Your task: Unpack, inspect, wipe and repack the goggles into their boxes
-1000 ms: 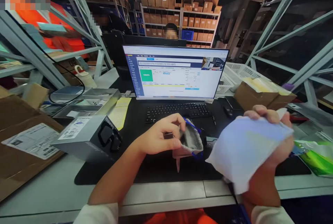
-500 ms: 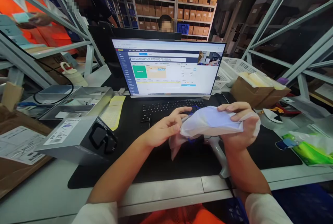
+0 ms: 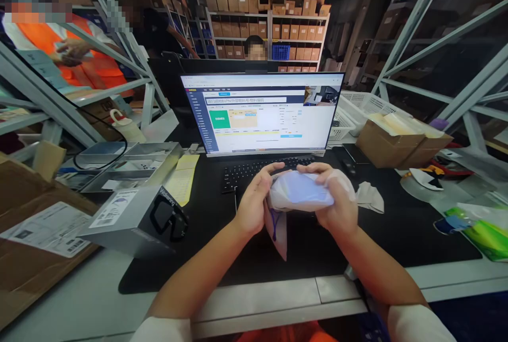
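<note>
Both hands grip a white, translucent pouch (image 3: 301, 191) with a blue-violet sheen, held above the black desk mat (image 3: 222, 257). My left hand (image 3: 256, 201) is closed on its left end. My right hand (image 3: 337, 201) wraps round its right end, where thin pale material covers some fingers. From the left side of the pouch hang a purple cord (image 3: 274, 220) and a pointed flap. What lies inside cannot be made out. A keyboard (image 3: 238, 177) is just beyond my hands. The barcode scanner seen earlier is mostly hidden behind my right arm.
A lit monitor (image 3: 265, 119) stands ahead. On the left are a grey goggles box (image 3: 123, 225), a cardboard carton (image 3: 43, 246) and metal trays (image 3: 138, 164). A crumpled white piece (image 3: 370, 197), a mouse (image 3: 348, 166) and a brown box (image 3: 391, 143) are on the right.
The pouch has shifted left and turned, with both hands drawing closer together round it. The purple cord now hangs clearly. The crumpled white piece on the mat has come into sight.
</note>
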Tool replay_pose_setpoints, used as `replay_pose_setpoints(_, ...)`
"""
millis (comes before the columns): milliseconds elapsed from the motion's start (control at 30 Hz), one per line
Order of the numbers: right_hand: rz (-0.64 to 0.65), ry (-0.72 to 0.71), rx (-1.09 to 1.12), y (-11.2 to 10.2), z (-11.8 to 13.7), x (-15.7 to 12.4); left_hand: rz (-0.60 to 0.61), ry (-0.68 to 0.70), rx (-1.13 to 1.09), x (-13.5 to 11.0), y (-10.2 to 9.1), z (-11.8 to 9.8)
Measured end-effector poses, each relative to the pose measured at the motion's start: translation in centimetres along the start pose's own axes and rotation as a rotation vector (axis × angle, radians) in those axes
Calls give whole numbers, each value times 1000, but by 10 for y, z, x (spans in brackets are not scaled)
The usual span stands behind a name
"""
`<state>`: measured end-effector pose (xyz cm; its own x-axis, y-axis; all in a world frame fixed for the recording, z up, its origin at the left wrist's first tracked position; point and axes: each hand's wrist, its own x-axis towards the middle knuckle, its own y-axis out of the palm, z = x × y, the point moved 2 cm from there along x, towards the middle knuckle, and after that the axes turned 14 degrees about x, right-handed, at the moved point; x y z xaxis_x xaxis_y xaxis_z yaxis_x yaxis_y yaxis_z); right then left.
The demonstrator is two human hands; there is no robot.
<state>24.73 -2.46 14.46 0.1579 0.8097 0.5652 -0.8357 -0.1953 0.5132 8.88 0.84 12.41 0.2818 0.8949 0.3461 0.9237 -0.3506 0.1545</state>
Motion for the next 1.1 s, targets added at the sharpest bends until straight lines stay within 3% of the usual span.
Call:
replay_pose_setpoints(100,60,287,-12,-9,-7,10,-2,135,106,-1,-12,-11)
replay_pose_setpoints(233,254,749,41,-17,-20,13,19,382,480,-6,-26,-28)
replay_pose_setpoints(333,383,874,157,-15,-26,10,133,449,699,-6,-27,-31)
replay_pose_setpoints(433,292,794,185,-11,-28,9,94,468,753,-2,-28,-25)
replay_pose_setpoints(567,8,582,143,-8,-22,6,-294,598,907,2,-31,-19)
replay_pose_setpoints(633,-117,471,120,-9,-19,3,-404,642,1058,2,-30,-21)
replay_pose_setpoints(767,-268,293,48,-16,-18,-5,-384,644,1378,0,-24,-28)
replay_pose_setpoints(900,-335,210,-50,-24,-22,-11,-349,608,1534,0,-22,-29)
replay_pose_setpoints(1000,-268,242,-163,-27,-19,-9,-273,590,1516,2,-24,-27)
replay_pose_setpoints(1100,-103,328,-177,-25,-12,-1,-207,614,1326,1,-28,-30)
